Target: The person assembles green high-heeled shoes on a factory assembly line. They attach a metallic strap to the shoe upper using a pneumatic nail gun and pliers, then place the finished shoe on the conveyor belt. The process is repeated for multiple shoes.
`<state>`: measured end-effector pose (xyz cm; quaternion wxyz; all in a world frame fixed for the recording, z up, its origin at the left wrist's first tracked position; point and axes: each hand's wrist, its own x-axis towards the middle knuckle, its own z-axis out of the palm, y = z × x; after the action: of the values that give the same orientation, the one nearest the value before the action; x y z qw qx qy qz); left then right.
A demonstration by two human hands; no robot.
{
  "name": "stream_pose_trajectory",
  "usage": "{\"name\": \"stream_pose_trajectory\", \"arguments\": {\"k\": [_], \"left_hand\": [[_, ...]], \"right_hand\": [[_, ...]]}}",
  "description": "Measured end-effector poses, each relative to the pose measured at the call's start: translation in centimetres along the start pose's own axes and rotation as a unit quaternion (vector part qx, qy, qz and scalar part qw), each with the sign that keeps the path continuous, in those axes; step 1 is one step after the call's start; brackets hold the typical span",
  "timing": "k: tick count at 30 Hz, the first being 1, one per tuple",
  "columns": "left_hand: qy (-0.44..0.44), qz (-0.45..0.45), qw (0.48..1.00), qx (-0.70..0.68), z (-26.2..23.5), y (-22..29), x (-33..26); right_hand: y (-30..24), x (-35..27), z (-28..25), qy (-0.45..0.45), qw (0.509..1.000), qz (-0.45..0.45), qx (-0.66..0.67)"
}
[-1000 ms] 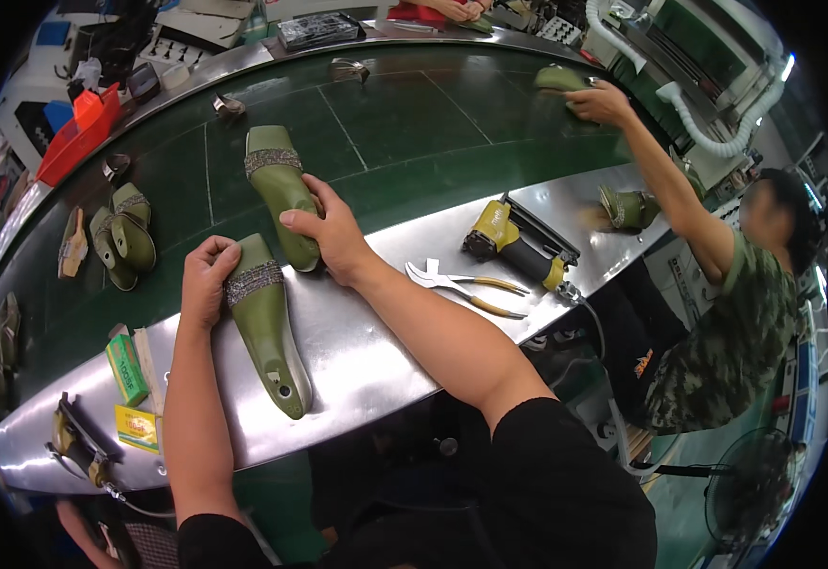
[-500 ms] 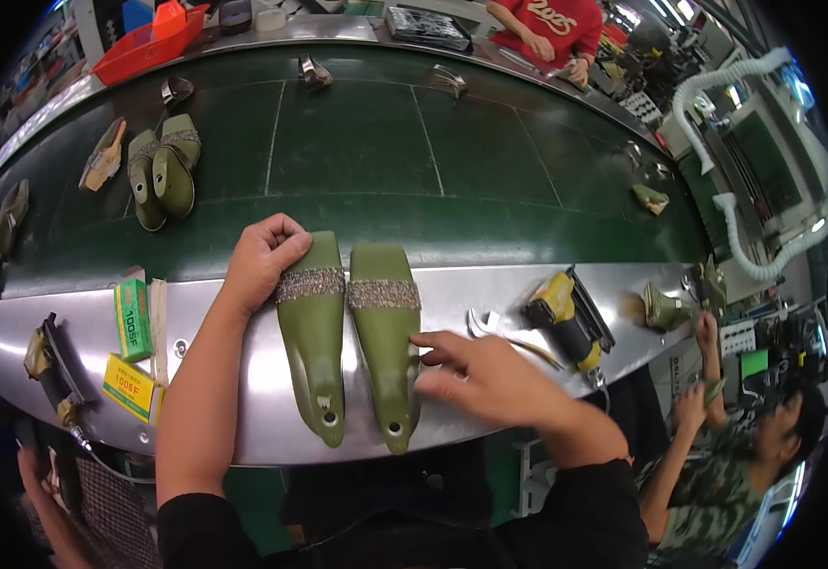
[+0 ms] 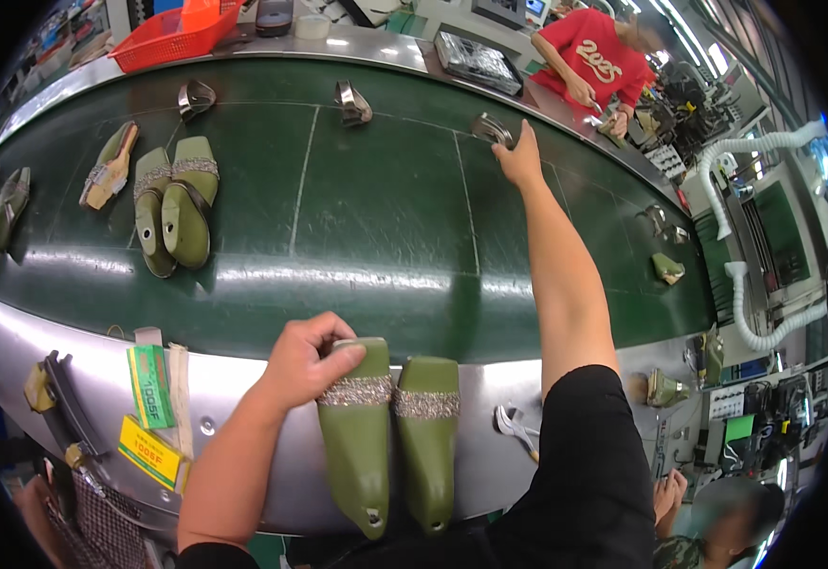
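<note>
My left hand (image 3: pixel 314 365) is closed on the toe end of a green shoe last (image 3: pixel 355 455) with a glittery strap across it. A matching green shoe last (image 3: pixel 428 450) with the same strap lies just to its right on the metal ledge. Stretched far across the green belt, my right hand (image 3: pixel 520 156) has thumb and forefinger apart beside a shiny silver curved piece (image 3: pixel 492 128). I cannot tell whether the fingers touch it. Pliers-like pincers (image 3: pixel 516 429) lie on the ledge, partly hidden by my right sleeve.
On the belt (image 3: pixel 376 209) are another pair of green lasts (image 3: pixel 177 204), a sandal-like piece (image 3: pixel 109 166) and further silver pieces (image 3: pixel 352 102). Green and yellow boxes (image 3: pixel 151 387) and a nail gun (image 3: pixel 54 403) sit on the left ledge. A co-worker in red (image 3: pixel 594 62) works opposite.
My right hand has left the right last's side and reached forward over the belt to the silver piece. The view has shifted; the yellow-black tool at right no longer shows.
</note>
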<state>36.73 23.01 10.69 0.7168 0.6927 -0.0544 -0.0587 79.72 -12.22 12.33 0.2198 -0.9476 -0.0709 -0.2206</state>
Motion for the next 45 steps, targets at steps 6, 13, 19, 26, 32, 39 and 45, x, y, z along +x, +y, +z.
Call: {"name": "stream_pose_trajectory", "arguments": {"k": [6,13,19,26,32,39,45], "left_hand": [[0.023,0.017,0.998,0.048,0.0,1.1,-0.1],[-0.007,0.021,0.998,0.059,0.1,1.8,0.2],[0.007,0.041,0.996,0.08,0.0,1.5,0.0],[0.009,0.038,0.994,0.102,0.4,2.3,0.4],[0.082,0.045,0.994,0.053,0.6,1.3,0.8],[0.359,0.13,0.92,-0.087,-0.6,-1.1,2.3],[0.396,0.13,0.908,0.035,-1.8,-0.8,1.8]], "right_hand": [[-7.8,-0.8,2.7,-0.141,0.972,0.097,-0.161],[-8.0,-1.0,4.6,-0.142,0.946,0.005,-0.293],[-17.3,0.9,9.6,-0.037,0.986,0.139,0.087],[-28.2,-1.3,13.7,-0.202,0.96,-0.069,0.179],[-29.1,-4.8,10.5,-0.358,0.91,-0.184,0.099],[-33.1,-17.6,-2.5,-0.502,0.78,-0.091,0.363],[-30.1,-24.6,-14.0,-0.333,0.891,-0.113,0.288]]}}
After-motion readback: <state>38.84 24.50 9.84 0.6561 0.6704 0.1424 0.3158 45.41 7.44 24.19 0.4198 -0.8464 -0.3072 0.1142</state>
